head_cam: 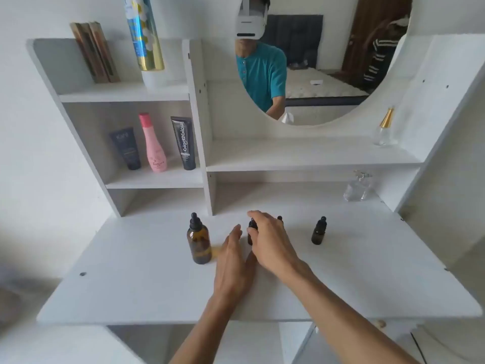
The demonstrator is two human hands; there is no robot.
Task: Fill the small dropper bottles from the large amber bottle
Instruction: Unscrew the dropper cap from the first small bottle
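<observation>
The large amber bottle (pixel 198 241) with a black dropper cap stands upright on the white table (pixel 147 292), left of centre. My left hand (pixel 232 261) lies just to its right with straight fingers, holding nothing. My right hand (pixel 270 241) hovers over a small dark dropper bottle (pixel 252 228), fingers spread around its cap; a firm grip does not show. The cap tip of a second small bottle (pixel 279 218) peeks out behind that hand. A third small dropper bottle (pixel 319 231) stands alone to the right.
A shelf unit rises behind the table with tubes and a pink bottle (pixel 153 143). A clear glass bottle (pixel 358 186) sits at the back right under the shelf, and a gold-capped one (pixel 384 127) stands on it. A round mirror (pixel 315 61) hangs above.
</observation>
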